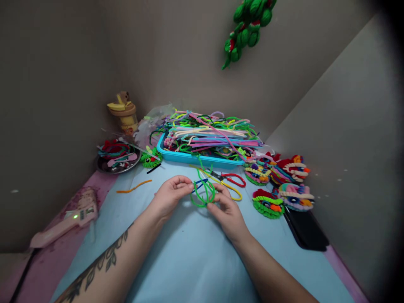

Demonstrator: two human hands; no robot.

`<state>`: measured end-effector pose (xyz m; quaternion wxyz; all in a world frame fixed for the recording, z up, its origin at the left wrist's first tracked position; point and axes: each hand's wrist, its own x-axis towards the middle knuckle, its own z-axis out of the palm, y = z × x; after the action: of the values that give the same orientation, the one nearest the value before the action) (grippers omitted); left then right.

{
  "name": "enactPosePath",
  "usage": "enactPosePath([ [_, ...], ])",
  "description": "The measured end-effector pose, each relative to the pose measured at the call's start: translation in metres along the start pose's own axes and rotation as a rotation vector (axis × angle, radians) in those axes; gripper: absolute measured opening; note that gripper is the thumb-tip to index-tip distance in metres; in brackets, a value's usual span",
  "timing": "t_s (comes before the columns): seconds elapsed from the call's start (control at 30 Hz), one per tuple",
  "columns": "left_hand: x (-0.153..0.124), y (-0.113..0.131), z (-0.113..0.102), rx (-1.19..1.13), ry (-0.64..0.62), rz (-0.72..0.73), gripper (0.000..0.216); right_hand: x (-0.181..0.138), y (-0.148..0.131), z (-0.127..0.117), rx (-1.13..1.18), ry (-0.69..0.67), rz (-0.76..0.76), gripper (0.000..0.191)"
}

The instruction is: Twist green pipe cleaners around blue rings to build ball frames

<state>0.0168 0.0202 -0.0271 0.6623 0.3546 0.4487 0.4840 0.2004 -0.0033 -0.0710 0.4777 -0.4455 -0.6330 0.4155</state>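
Note:
Between my hands, above the blue cloth, is a rounded frame of bent green pipe cleaners [202, 198] with a dark blue piece at its upper left. My left hand [175, 191] pinches the frame's left side between thumb and fingertips. My right hand [225, 206] grips its right and lower edge, the fingers curled. Just behind the frame lie scissors [235, 180] with a red and a yellow handle loop. A green pipe cleaner hangs from the tray's front toward the frame, and I cannot tell whether the two join.
A blue tray [202, 160] heaped with pipe cleaners stands at the back. Several colourful bird-like pieces [268, 204] and a black phone-like slab [306, 229] lie right. At left are a pink glue gun [69, 219], a metal bowl [118, 168], an orange pipe cleaner [134, 187] and a green figure [150, 158].

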Motion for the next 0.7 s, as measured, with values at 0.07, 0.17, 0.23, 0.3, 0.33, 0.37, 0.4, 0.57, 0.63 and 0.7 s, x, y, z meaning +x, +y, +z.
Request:
enactPosePath([
  [0.07,0.0,0.0,0.0,0.018,0.006,0.027,0.029,0.0,0.0,0.0,0.002,0.0,0.001,0.008],
  [0.17,-0.001,0.001,0.002,0.032,0.005,0.056,0.028,0.001,-0.002,0.0,-0.007,-0.01,0.0,0.008],
  [0.23,-0.002,0.002,0.004,0.039,0.01,0.062,0.028,0.0,-0.004,0.0,-0.021,-0.014,-0.003,0.007],
  [0.3,-0.003,0.004,0.006,0.049,0.024,0.071,0.027,0.0,-0.006,0.0,-0.036,-0.016,-0.004,0.007],
  [0.33,-0.004,0.004,0.006,0.054,0.032,0.078,0.027,0.0,-0.007,0.0,-0.045,-0.017,-0.004,0.008],
  [0.37,-0.004,0.005,0.006,0.058,0.04,0.086,0.026,0.0,-0.007,0.001,-0.054,-0.02,-0.004,0.008],
  [0.4,-0.004,0.005,0.006,0.063,0.045,0.092,0.026,0.001,-0.007,0.001,-0.064,-0.025,-0.005,0.008],
  [0.57,-0.007,0.007,0.004,0.131,0.061,0.167,0.022,-0.001,-0.006,0.002,-0.134,0.055,-0.063,0.03],
  [0.63,-0.009,0.009,0.005,0.231,0.08,0.24,0.019,-0.004,-0.009,0.001,-0.213,0.214,-0.15,0.045],
  [0.7,-0.013,0.011,0.009,0.365,0.082,0.303,0.015,-0.008,-0.015,0.001,-0.36,0.328,-0.307,0.044],
])
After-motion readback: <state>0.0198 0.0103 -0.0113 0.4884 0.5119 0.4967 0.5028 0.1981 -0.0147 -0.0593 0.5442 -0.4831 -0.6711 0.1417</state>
